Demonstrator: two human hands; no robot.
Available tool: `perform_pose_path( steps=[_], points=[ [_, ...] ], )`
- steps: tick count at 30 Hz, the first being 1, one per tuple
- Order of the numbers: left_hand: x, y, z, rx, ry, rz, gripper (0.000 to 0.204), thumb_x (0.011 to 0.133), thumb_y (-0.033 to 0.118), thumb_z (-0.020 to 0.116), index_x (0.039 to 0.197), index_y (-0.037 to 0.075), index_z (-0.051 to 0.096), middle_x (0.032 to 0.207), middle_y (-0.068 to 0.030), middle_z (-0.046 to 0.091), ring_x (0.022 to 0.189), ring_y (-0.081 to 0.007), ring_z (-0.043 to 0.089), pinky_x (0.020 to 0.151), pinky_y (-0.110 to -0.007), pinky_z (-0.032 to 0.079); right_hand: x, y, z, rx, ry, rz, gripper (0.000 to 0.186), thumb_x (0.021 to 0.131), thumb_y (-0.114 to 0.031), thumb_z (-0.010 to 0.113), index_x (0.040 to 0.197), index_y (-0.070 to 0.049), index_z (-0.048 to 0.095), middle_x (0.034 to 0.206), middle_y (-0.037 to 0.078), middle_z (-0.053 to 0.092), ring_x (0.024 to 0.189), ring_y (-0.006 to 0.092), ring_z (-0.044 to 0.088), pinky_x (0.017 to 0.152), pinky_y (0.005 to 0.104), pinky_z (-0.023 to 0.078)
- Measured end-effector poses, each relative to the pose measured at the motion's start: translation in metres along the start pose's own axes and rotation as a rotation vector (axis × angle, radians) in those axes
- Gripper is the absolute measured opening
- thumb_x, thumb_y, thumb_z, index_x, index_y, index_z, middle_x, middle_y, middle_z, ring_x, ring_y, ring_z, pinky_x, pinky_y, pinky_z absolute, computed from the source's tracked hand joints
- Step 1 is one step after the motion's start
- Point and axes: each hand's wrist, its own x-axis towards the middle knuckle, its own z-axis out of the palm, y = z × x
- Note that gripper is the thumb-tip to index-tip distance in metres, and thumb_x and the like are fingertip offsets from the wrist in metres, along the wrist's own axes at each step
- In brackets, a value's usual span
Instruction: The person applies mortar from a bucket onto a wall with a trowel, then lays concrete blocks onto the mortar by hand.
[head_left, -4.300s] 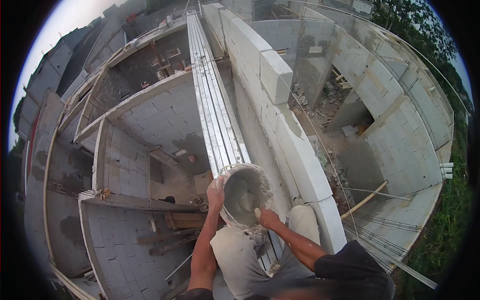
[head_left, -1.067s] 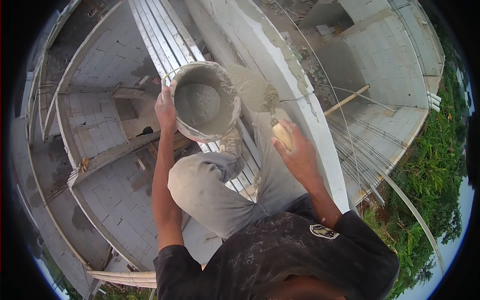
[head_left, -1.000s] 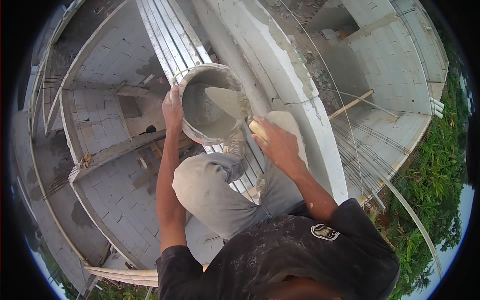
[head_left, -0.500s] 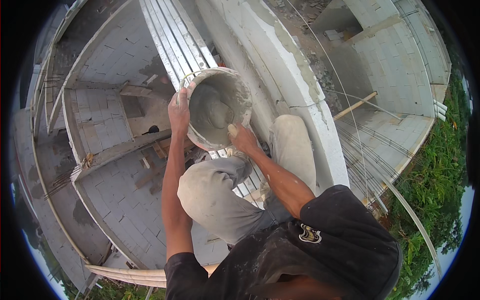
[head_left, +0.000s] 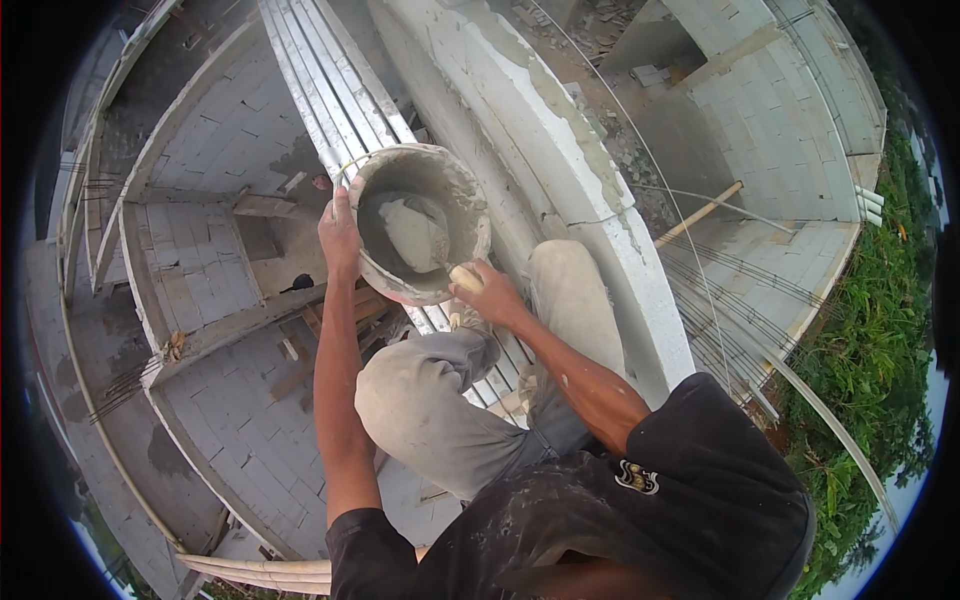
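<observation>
A mortar-crusted bucket is tilted so that its mouth faces me, in front of my knees. My left hand grips its left rim, near the thin wire handle. My right hand is closed round the pale wooden handle of a trowel at the bucket's lower right rim. The trowel's blade reaches inside, where wet grey mortar lies; blade and mortar are hard to tell apart.
Long metal planks run under the bucket and my feet, high above the rooms below. A pale block wall with mortar along its top stands close on my right. A thin string stretches beyond it. Block partitions lie below left.
The bucket and both hands have shifted slightly left in the view. The trowel's handle has turned and shows more, and a lighter patch of mortar or blade now shows inside the bucket.
</observation>
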Motion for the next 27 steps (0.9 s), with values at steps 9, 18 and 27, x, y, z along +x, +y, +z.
perform_pose_path(
  steps=[9, 18, 27],
  points=[
    [0.004, 0.002, 0.007, -0.011, 0.003, -0.011, 0.056, 0.101, 0.046, 0.044, 0.121, -0.003, 0.063, 0.107, -0.0105, 0.066, 0.095, -0.0179, 0.058, 0.084, -0.033, 0.046, -0.026, -0.041, -0.029, -0.064, 0.027, 0.022, 0.051, 0.083, -0.043, 0.070, 0.119, -0.008, 0.058, 0.107, 0.021, 0.067, 0.102, 0.0375, 0.065, 0.086, 0.0449, 0.049],
    [0.012, 0.001, 0.010, -0.029, -0.008, 0.000, 0.055, 0.102, 0.044, 0.043, 0.117, -0.003, 0.065, 0.102, -0.0092, 0.067, 0.091, -0.0175, 0.059, 0.082, -0.033, 0.046, -0.081, -0.069, -0.117, 0.276, -0.021, 0.105, 0.057, 0.086, -0.037, 0.071, 0.128, -0.004, 0.053, 0.077, 0.006, 0.061, 0.056, 0.0106, 0.056, 0.052, 0.0276, 0.045],
    [0.021, -0.003, 0.012, -0.120, -0.082, -0.051, 0.052, 0.102, 0.044, 0.043, 0.112, -0.003, 0.066, 0.097, -0.0079, 0.067, 0.087, -0.0146, 0.061, 0.076, -0.032, 0.049, -0.202, 0.006, -0.212, -0.189, 0.632, 0.023, 0.047, 0.087, -0.026, 0.071, 0.125, -0.005, 0.057, 0.095, 0.011, 0.067, 0.078, 0.0205, 0.065, 0.072, 0.0339, 0.052]
  ],
)
